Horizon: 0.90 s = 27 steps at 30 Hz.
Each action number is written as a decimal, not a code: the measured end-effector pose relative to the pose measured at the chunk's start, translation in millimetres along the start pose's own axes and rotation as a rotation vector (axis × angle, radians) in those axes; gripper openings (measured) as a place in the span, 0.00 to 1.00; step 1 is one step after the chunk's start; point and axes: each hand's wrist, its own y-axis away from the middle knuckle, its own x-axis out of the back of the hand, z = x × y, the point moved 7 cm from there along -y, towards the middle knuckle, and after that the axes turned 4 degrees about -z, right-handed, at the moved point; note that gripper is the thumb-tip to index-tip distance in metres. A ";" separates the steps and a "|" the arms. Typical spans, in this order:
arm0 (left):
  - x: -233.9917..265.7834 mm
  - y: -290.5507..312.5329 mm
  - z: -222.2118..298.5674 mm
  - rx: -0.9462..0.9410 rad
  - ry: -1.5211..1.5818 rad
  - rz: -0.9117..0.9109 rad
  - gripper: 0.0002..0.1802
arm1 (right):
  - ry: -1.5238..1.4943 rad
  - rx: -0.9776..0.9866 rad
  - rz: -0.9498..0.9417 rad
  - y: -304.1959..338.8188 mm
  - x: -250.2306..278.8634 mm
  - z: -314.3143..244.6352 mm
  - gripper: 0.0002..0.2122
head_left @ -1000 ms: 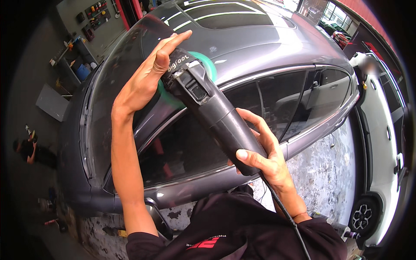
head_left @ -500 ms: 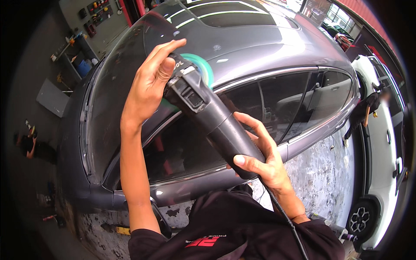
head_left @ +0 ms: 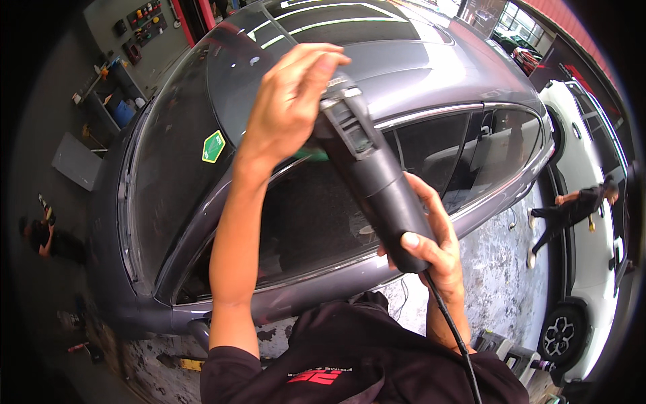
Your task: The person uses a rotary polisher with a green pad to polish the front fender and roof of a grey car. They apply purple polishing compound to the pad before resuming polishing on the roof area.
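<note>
A black corded car polisher [head_left: 380,185] slants across the grey car [head_left: 316,293], its head at the roof edge above the side windows. My right hand [head_left: 437,252] wraps round the rear end of its body, thumb on top. My left hand [head_left: 289,111] is closed over the head, fingers bent across its front. Only a sliver of the green pad [head_left: 311,155] shows beneath the head; whether it touches the paint is hidden. A black power cord [head_left: 447,313] runs from the rear end past my right forearm.
A green sticker [head_left: 213,146] is on the windshield. At right, a person in black [head_left: 579,212] walks beside a white car [head_left: 599,269]. Another person [head_left: 44,236] stands at far left. A cart [head_left: 118,91] and grey panel [head_left: 76,161] lie beyond the hood.
Both hands and the polisher have shifted right, its head also farther away. The pad, plainly visible before, is mostly hidden. The windshield sticker now shows. The person at right has moved.
</note>
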 end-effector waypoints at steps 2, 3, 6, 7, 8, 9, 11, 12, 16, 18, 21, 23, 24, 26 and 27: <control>-21.9 -14.9 -3.1 -0.026 0.032 0.027 0.27 | 0.029 0.073 0.070 0.1 14.4 -4.6 0.46; -34.7 -21.4 -4.0 -0.018 0.057 0.045 0.27 | 0.038 0.100 0.116 2.0 20.4 -7.4 0.47; -74.7 -40.7 2.5 -0.054 0.006 0.065 0.29 | 0.049 0.161 0.174 10.8 45.6 -10.7 0.45; -85.1 -45.0 5.2 -0.056 0.009 0.079 0.30 | 0.017 0.174 0.188 13.0 52.6 -11.2 0.45; -93.0 -47.2 9.3 -0.067 0.008 0.070 0.30 | 0.024 0.187 0.191 13.7 54.8 -13.2 0.44; -100.2 -49.6 12.0 -0.077 0.009 0.061 0.31 | 0.031 0.200 0.197 14.1 55.4 -14.7 0.43; -106.7 -50.0 10.4 -0.120 0.036 0.148 0.31 | 0.034 0.200 0.182 13.0 56.3 -14.2 0.43; -107.0 -48.4 12.2 -0.117 0.033 0.173 0.30 | 0.035 0.197 0.176 13.9 58.8 -12.3 0.43; -93.5 -38.7 9.7 -0.073 0.021 0.176 0.29 | 0.055 0.185 0.135 12.1 56.8 -6.2 0.45; -80.4 -28.9 10.0 -0.056 0.029 0.221 0.29 | 0.059 0.160 0.141 12.4 50.3 -4.1 0.48; -55.4 -7.5 12.8 -0.047 -0.004 0.282 0.26 | 0.042 0.128 0.097 9.0 40.6 5.0 0.50; -40.6 10.1 15.2 -0.043 -0.023 0.335 0.23 | 0.009 0.096 0.084 8.9 40.1 17.0 0.52; -32.1 20.5 18.7 -0.049 -0.037 0.355 0.20 | 0.025 0.080 0.058 8.8 39.4 20.5 0.52; -18.9 36.0 20.1 -0.057 -0.046 0.401 0.20 | 0.046 0.055 0.011 7.2 34.7 25.3 0.53; -14.0 43.4 20.8 -0.059 -0.047 0.421 0.21 | 0.050 0.044 -0.006 6.7 32.7 27.3 0.53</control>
